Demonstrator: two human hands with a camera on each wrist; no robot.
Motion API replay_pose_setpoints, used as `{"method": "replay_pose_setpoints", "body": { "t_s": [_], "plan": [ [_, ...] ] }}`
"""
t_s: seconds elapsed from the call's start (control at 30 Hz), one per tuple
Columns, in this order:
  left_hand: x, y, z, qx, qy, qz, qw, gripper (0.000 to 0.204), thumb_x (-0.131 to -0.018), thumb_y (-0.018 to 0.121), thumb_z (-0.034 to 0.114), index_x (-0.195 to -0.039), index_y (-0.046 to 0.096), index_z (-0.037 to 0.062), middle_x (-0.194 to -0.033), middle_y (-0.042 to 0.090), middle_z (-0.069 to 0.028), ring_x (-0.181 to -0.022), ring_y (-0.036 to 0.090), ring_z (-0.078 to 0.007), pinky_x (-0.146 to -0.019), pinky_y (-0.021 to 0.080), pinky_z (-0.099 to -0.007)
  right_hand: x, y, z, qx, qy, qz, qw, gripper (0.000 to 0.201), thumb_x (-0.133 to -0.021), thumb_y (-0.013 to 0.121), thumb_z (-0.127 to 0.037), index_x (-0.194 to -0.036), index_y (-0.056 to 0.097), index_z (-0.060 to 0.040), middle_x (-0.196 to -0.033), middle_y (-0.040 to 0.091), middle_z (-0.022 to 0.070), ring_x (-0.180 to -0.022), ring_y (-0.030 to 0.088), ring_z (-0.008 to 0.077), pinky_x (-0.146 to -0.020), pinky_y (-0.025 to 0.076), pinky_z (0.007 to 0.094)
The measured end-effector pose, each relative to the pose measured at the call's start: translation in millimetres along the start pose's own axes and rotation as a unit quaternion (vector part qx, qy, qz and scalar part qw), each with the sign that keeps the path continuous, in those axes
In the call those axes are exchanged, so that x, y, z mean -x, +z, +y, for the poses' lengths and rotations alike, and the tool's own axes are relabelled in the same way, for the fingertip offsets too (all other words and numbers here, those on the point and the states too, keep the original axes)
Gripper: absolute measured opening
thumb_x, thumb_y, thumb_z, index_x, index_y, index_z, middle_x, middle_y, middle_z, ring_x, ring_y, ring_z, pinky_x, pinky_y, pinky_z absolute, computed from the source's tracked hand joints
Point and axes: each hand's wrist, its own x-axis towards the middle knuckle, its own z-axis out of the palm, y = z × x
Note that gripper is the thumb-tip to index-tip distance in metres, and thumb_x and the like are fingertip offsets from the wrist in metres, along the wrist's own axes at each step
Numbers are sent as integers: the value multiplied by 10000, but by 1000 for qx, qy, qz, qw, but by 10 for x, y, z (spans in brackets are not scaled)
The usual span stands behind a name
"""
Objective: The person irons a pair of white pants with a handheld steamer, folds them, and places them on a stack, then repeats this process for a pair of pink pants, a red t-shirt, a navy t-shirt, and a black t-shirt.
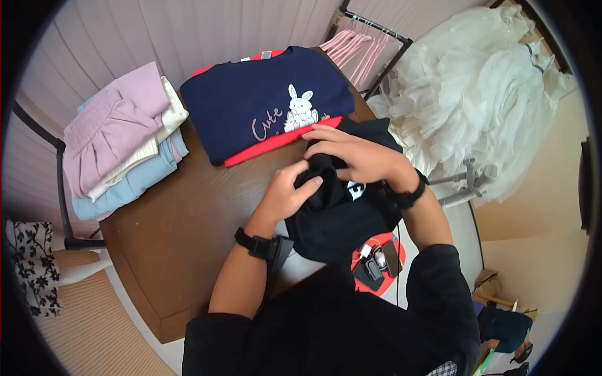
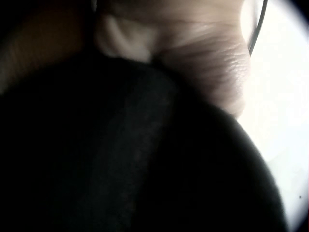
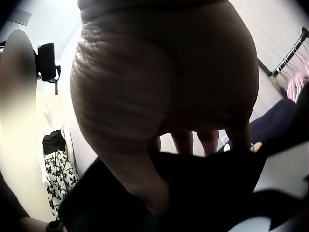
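Observation:
A black garment [image 1: 332,232] with a white print [image 1: 355,190] is bunched up over the table's near right edge. My left hand [image 1: 285,195] grips its left side, the thumb laid over a gathered fold. On the far side, my right hand [image 1: 360,158] holds the cloth; the right wrist view shows the thumb in front of the black fabric [image 3: 203,188] and the fingers behind it. Dark cloth [image 2: 120,145] fills most of the left wrist view, below the heel of the hand. Folds hide some fingertips.
Behind the hands lie a navy shirt [image 1: 244,94] with a rabbit print and red cloth [image 1: 263,149] under it. A stack of folded clothes [image 1: 119,138] sits on the brown table [image 1: 188,250]. A red stool [image 1: 373,287] bears small devices. Pink hangers [image 1: 351,47] and white gowns [image 1: 464,94] stand beyond.

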Motion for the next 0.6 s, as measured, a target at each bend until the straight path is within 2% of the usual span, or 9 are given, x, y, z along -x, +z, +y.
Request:
{"method": "replay_pose_setpoints", "body": {
  "t_s": [0.07, 0.1, 0.13, 0.2, 0.27, 0.33, 0.4, 0.53, 0.6],
  "plan": [
    [35, -98, -2, -43, 9, -48, 998, 303, -842, 700, 223, -1019, 619, -10, -916, 670, -120, -869, 621, -175, -802, 480, -322, -46, 56, 125, 15, -26, 24, 999, 374, -728, 668, -13, -1094, 592, -18, -1204, 577, 178, -1133, 555, 357, -963, 458, 411],
    [88, -157, 9, -46, 7, -52, 998, 303, -842, 700, 223, -1019, 619, -10, -916, 670, -120, -869, 621, -175, -802, 480, -322, 4, 19, 99, -13, 47, 65, 997, 288, -747, 665, -51, -1023, 605, 3, -1052, 634, 175, -1009, 611, 357, -894, 484, 415],
    [120, -215, 25, -62, -1, -72, 995, 297, -851, 696, 169, -1071, 603, -7, -976, 645, -78, -931, 592, -148, -845, 461, -305, 71, -39, 127, 9, 43, 124, 991, 234, -768, 648, -54, -988, 595, 7, -925, 639, 156, -883, 637, 311, -794, 500, 395],
    [201, -325, 45, -76, -9, -88, 993, 308, -860, 693, 114, -1124, 587, -5, -1036, 620, -37, -994, 562, -121, -889, 442, -288, 248, -317, -6, -24, 128, 157, 979, 171, -801, 612, -63, -947, 569, 15, -813, 593, 131, -770, 602, 232, -717, 484, 352],
    [237, -435, 60, -35, -33, -86, 995, 355, -833, 721, 110, -1137, 573, 3, -1040, 631, -61, -946, 587, -139, -831, 471, -293, 413, -545, -173, -11, 166, 238, 957, 126, -820, 583, -60, -923, 550, 4, -762, 538, 94, -716, 532, 158, -667, 456, 313],
    [228, -537, 104, 13, -93, -70, 993, 196, -851, 682, 43, -1011, 578, -3, -831, 610, -13, -764, 559, -48, -651, 452, -217, 552, -722, -219, 46, 135, 325, 935, 112, -833, 577, -59, -922, 543, 0, -747, 520, 70, -720, 515, 138, -666, 451, 302],
    [262, -606, 232, 32, -91, -17, 995, 147, -864, 665, 43, -971, 571, 4, -758, 582, 19, -682, 526, -28, -576, 409, -206, 690, -899, -324, 78, 127, 375, 915, 104, -873, 596, -53, -956, 551, -10, -734, 527, 42, -722, 515, 126, -665, 449, 277],
    [448, -466, 743, 31, -43, -28, 998, 114, -878, 660, 76, -936, 584, 13, -773, 589, 16, -673, 540, -56, -584, 423, -227, 839, -1110, -592, 127, 202, 405, 883, 131, -899, 637, -86, -993, 576, -17, -828, 570, 73, -783, 541, 148, -720, 456, 283],
    [563, -223, 899, -27, 23, -201, 979, 96, -879, 653, 98, -893, 602, 19, -765, 600, -1, -665, 561, -92, -599, 449, -254, 876, -1159, -591, 201, 125, 419, 877, 133, -906, 616, -61, -1029, 589, -19, -899, 579, 84, -810, 547, 175, -743, 458, 293]
  ]
}}
